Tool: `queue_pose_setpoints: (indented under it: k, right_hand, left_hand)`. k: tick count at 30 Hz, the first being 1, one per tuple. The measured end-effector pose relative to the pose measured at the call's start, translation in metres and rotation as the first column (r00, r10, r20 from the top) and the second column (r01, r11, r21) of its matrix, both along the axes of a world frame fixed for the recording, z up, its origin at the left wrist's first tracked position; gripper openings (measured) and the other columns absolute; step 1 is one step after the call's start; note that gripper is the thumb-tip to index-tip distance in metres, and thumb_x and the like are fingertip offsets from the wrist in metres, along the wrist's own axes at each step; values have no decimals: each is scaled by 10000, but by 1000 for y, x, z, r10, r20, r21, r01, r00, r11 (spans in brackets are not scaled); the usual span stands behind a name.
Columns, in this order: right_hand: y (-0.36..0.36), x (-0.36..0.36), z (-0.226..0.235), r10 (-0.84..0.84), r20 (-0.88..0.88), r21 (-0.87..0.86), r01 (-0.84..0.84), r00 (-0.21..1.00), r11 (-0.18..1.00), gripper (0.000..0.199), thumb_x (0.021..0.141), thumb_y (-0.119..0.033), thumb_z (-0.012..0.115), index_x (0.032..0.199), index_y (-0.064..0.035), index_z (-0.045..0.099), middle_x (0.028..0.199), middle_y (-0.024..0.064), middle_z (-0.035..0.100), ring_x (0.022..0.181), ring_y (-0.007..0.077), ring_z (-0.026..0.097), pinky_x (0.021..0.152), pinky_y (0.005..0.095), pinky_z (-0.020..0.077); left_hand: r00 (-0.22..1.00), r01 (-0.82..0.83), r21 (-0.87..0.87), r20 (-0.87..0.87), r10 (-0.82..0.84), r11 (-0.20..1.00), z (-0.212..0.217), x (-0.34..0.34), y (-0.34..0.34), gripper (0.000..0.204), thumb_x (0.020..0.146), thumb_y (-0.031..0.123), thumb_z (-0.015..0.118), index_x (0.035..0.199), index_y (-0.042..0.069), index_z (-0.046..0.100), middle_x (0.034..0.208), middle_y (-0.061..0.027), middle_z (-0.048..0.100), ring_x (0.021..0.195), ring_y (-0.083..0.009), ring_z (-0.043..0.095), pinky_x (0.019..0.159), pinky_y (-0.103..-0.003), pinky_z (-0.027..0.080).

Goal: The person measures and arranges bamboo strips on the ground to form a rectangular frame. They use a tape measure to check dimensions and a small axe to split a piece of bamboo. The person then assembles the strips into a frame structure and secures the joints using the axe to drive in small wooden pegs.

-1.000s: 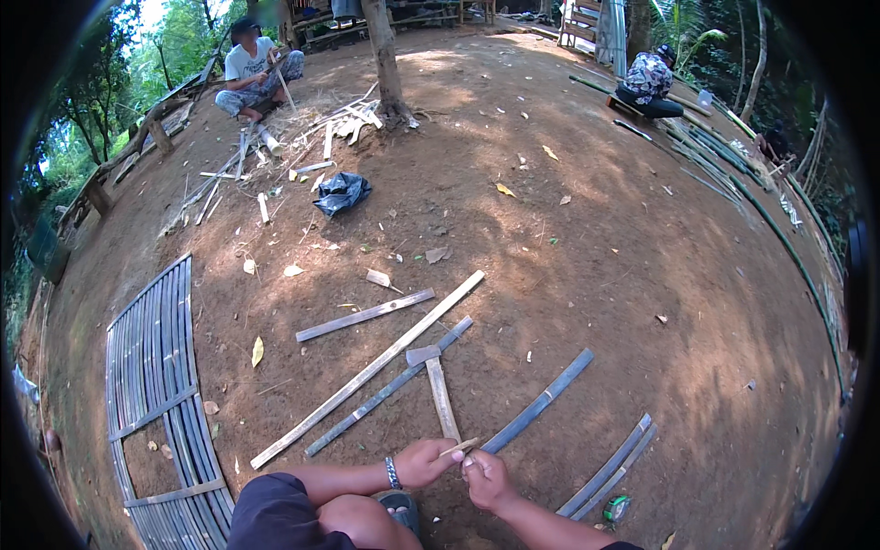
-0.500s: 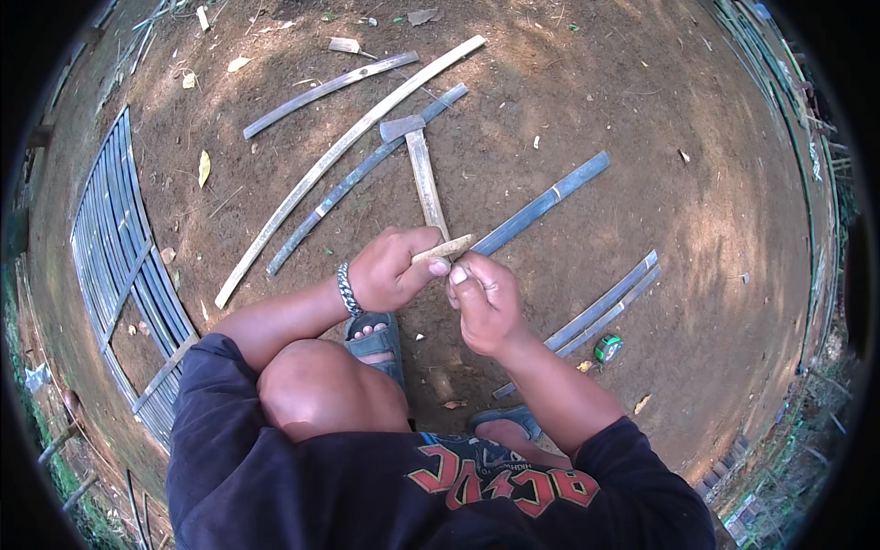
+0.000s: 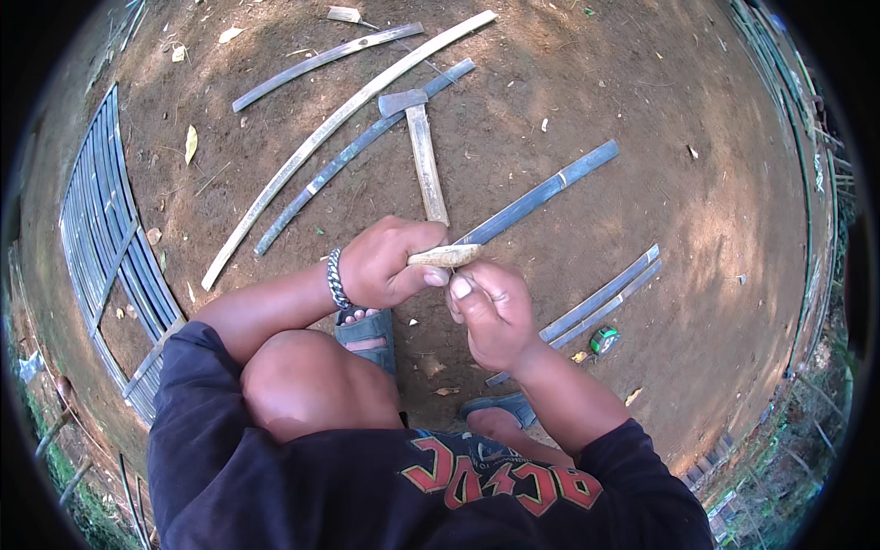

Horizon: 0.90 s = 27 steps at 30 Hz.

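Observation:
My left hand [image 3: 383, 266], a braided band at its wrist, is closed around a short pale wooden piece [image 3: 446, 256], tapered like a tool handle. Just right of it, my right hand [image 3: 493, 307] is closed in a pinch, thumb on top. The fingertips of both hands nearly meet. Whatever the right fingers hold is too small or hidden to name. Beyond them, a dark split-bamboo strip [image 3: 550, 187] runs to the upper right; its near end is hidden by the hands. An axe [image 3: 422, 151] with a wooden handle lies ahead, its head across another bamboo strip [image 3: 335, 165].
A long pale strip [image 3: 339, 119] and a shorter grey one [image 3: 325, 66] lie on the dirt farther off. At left rests a slatted bamboo panel [image 3: 115, 220]. Two narrow strips [image 3: 600, 293] and a green tape measure [image 3: 604, 340] are at right. My sandalled feet stand below.
The pale wooden piece has turned to lie more level, its broad side showing more. Both hands stay close together. The whole view has shifted slightly, with the ground things higher in it.

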State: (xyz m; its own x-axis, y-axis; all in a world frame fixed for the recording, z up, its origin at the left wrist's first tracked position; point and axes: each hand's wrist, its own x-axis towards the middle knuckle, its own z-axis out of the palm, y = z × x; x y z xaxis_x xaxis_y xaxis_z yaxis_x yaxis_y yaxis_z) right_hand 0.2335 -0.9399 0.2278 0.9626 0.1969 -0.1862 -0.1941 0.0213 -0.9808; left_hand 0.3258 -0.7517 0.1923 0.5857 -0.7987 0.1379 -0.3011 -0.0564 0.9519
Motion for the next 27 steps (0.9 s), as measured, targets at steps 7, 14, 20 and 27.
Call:
queue_pose_setpoints:
  k: [7,14,20,27]
  right_hand:
    - [-2,-2,-13,4,69,-73,1,998,997,182,961,-151,540,860,-9,592,730,123,551,656,263,561,620,380,440]
    - [1,-1,-18,-43,112,-34,48,993,998,163,952,-134,530,865,-8,586,695,127,520,627,271,531,604,379,430]
    - [-4,2,-22,-7,195,-108,28,981,994,283,1003,-214,502,813,-16,570,693,52,561,630,154,530,599,315,423]
    - [-17,-12,-17,27,-9,28,-27,1000,999,191,971,-168,523,949,-5,619,740,133,551,644,306,539,625,373,441]
  left_hand:
    - [1000,-9,37,-25,10,999,-2,-3,-2,394,933,410,615,860,27,558,710,-182,566,688,-433,592,614,-473,459]
    - [999,-28,49,-21,29,998,-4,-3,-4,402,938,422,608,860,30,560,711,-176,555,686,-421,595,605,-461,457]
    - [1000,-9,117,-17,11,993,-5,-1,-4,376,928,406,634,876,38,577,722,-178,577,683,-422,599,598,-451,466]
    - [1000,11,62,13,-12,998,-4,-2,-12,383,919,408,643,888,33,575,753,-191,588,715,-431,610,606,-473,467]
